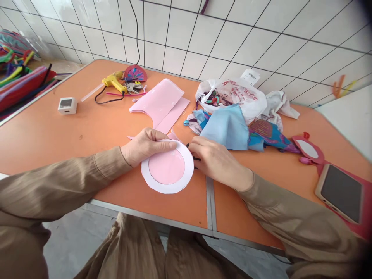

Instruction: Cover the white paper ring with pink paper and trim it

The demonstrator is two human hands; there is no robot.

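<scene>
A white paper ring with a pink disc in its middle [167,167] lies on the orange table [72,131] near the front edge. My left hand [147,146] grips the ring's upper left rim, fingers closed over it. My right hand [213,159] is closed round a thin dark tool [195,158] at the ring's right edge; only a black tip shows, so I cannot name it. A pink scrap pokes out behind the ring.
Pink paper sheets [161,102] lie behind the ring. To the right are blue cloth [229,128], a plastic bag [232,97] and a phone [341,192]. A yellow glue gun [113,81], keys and a small white box [67,105] sit at the back left.
</scene>
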